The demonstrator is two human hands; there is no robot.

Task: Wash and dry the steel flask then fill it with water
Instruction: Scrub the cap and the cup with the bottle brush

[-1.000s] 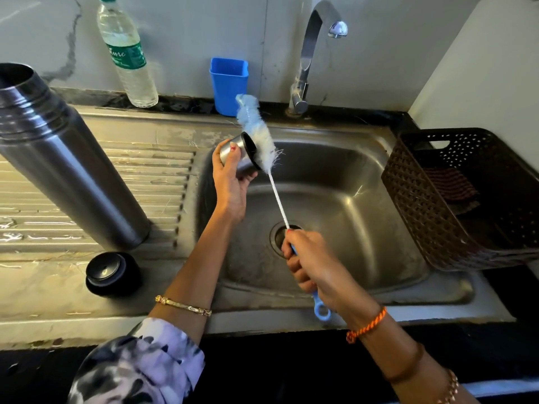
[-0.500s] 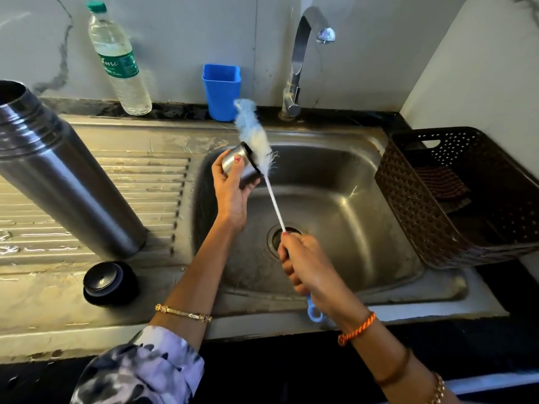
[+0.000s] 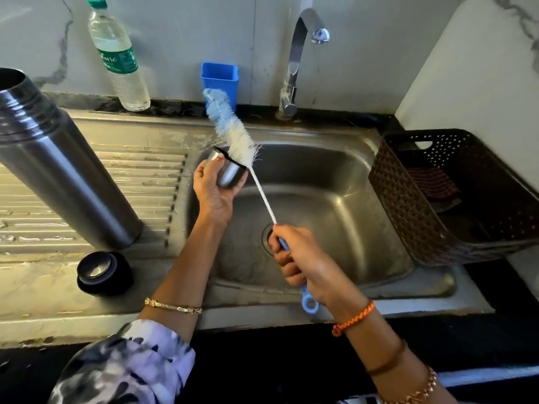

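Observation:
The tall steel flask [image 3: 58,167] stands open on the ribbed drainboard at the left. Its black stopper [image 3: 102,272] sits in front of it. My left hand [image 3: 214,191] grips the flask's small steel cup lid [image 3: 229,173] over the left side of the sink [image 3: 335,199]. My right hand [image 3: 303,263] holds the blue handle of a bottle brush [image 3: 233,132] above the drain. The brush's white and blue bristles lie across the cup's open mouth and stick up past it.
A tap [image 3: 294,62] rises behind the basin, with no water running. A plastic water bottle [image 3: 116,56] and a blue holder [image 3: 220,80] stand at the back ledge. A brown perforated basket [image 3: 455,193] holding a cloth sits right of the sink.
The view has shifted slightly. The cup has tilted a little in my left hand, and the brush stays against its mouth.

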